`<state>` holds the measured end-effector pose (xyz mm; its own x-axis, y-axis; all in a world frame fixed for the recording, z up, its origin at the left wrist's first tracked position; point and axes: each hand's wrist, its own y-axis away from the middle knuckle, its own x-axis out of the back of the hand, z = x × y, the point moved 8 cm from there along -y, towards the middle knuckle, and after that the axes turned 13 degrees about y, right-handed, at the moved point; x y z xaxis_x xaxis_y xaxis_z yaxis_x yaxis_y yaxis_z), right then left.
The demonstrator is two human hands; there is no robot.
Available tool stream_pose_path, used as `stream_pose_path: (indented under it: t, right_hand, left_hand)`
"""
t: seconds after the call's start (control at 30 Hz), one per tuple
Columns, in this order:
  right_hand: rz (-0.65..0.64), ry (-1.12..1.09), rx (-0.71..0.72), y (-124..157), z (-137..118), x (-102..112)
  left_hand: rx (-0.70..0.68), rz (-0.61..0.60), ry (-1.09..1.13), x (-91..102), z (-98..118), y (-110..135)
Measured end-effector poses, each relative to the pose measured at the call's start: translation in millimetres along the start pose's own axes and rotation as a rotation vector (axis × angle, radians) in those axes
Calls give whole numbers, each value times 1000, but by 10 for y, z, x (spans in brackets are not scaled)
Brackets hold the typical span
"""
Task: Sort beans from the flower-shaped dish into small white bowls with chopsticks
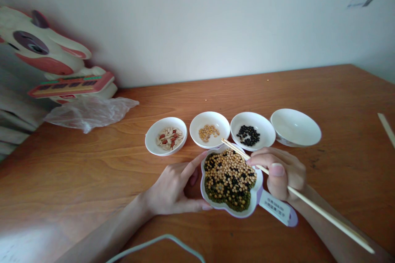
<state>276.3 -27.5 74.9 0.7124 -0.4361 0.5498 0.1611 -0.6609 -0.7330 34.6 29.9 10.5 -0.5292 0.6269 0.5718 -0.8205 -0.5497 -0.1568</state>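
The person's left hand [175, 189] is curved around the left side of a flower-shaped dish [237, 213]. The forefinger lies against the upper left rim and the thumb runs along the lower edge, so the hand grips the dish from the side. The dish sits on the wooden table [92, 164] just in front of the person and is heaped with mixed beans [230, 178], yellow, black and green together. A printed label [276, 207] sticks out from its lower right side.

The right hand [279, 172] is at the right rim of the dish, its fingers curled and pinching a pair of chopsticks [324, 214]. The sticks slant up to the left, and their tips lie close together over the far rim of the dish; whether they hold a bean cannot be told.

Behind the dish four small white bowls stand in a row, near one another. From the left:
- The first bowl [151, 135] holds pale seeds with some red bits [169, 137].
- The second bowl [210, 117] holds a few yellow beans [209, 132].
- The third bowl [265, 131] holds black beans [248, 134].
- The fourth bowl [295, 127] shows only its white inside.

The chopstick tips are nearest the second and third bowls.

Far to the left a crumpled plastic bag [89, 113] lies by the wall, with a white and red toy [46, 53] behind it. A pale cable [160, 240] curves along the near edge of the table.
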Motion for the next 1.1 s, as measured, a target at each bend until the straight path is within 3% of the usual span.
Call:
stream_pose_path:
  t: [0.47,0.67,0.93,1.1]
  right_hand:
    - [-74,38,41,-57,-22,-44]
    - [2,-92,-16,5,27,6]
    - [-191,-144,-31,-79,-50,-145]
    - [-239,-117,-79,-71,-28,-192]
  left_hand:
    - [22,-8,-3,-9,-17,-6]
    - [29,-12,-4,-2,-10,-11]
    - [60,-28,-8,-9,-30,-4]
    - [70,-31,-5,-10,-30,0]
